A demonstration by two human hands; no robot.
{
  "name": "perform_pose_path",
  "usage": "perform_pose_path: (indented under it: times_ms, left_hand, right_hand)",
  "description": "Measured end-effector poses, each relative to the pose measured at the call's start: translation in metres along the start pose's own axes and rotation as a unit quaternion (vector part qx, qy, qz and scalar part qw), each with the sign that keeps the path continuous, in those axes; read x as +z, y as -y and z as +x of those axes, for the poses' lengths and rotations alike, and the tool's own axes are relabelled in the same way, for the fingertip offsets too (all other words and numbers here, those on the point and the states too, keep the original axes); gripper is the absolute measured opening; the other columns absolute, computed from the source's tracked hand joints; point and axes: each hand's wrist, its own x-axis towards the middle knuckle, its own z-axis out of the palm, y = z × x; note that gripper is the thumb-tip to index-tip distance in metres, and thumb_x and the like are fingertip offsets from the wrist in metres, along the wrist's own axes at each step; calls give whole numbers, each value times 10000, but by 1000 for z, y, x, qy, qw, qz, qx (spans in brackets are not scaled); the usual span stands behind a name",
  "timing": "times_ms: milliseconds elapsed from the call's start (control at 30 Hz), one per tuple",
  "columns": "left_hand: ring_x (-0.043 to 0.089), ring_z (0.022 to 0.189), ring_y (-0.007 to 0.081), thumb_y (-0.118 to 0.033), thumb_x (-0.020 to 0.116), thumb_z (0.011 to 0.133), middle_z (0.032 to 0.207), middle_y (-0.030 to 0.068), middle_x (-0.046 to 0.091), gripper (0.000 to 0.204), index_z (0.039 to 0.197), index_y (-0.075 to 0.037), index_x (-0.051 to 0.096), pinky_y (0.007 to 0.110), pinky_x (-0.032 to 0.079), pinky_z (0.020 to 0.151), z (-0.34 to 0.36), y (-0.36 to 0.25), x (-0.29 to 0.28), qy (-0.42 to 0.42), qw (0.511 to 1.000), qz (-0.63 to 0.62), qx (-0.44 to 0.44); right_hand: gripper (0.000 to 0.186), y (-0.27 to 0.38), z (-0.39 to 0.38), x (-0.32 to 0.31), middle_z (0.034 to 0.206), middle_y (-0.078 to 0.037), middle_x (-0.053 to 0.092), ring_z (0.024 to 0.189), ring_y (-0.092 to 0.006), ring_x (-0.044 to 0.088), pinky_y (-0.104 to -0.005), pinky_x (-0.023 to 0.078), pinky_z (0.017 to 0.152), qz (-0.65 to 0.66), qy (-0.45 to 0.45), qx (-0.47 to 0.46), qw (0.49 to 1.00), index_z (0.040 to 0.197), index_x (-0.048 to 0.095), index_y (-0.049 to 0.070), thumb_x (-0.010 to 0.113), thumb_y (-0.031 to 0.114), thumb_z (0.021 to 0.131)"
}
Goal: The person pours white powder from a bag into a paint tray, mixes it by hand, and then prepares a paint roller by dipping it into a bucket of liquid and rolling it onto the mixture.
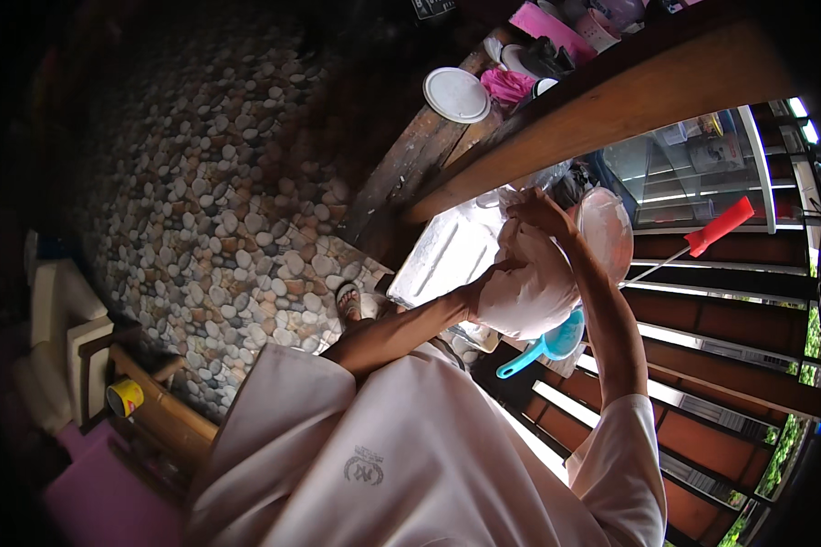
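My left hand (pixel 483 283) grips the side of a bulging pale pinkish bag (pixel 529 305), its fingers partly hidden in the folds. Higher up, my right hand (pixel 538 210) is closed on the gathered top of that bag. Beside the bag, on the right, is a round pink container (pixel 611 237) smeared or lined with white. A turquoise handled dipper (pixel 556 339) lies below the bag. A white tray (pixel 438 255) shows behind my left arm. A red-handled tool (pixel 716 223) with a thin metal shaft sticks out to the right.
A wooden ledge (pixel 383 182) holds a white lid (pixel 456 95), pink plastic items (pixel 509 84) and several containers. A glass case (pixel 684 173) stands at upper right beside slatted railing (pixel 721 374). Pebble-patterned floor (pixel 201 228) is left; a yellow can (pixel 124 397) and pink chair (pixel 109 492) are lower left.
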Motion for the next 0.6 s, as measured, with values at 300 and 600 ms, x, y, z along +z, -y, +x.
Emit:
perform_pose_path:
  times_ms: [300,600]
  left_hand:
    - [612,965,168,-351,514,876,1107,63,613,407,1162,-63,540,374,476,903,8,-19,6,78,868,-413,-266]
    - [627,937,177,-330,558,846,1073,86,627,418,1131,-25,552,340,485,899,16,-11,4,47,871,-410,-267]
  right_hand:
    - [340,5,-6,-2,1119,-188,490,946,-288,544,-378,453,793,-62,-96,-98,989,1061,528,-15,580,65,735]
    - [486,59,-15,-23,966,-232,584,919,-390,581,-420,480,785,114,-122,15,986,1054,475,-19,670,113,629]
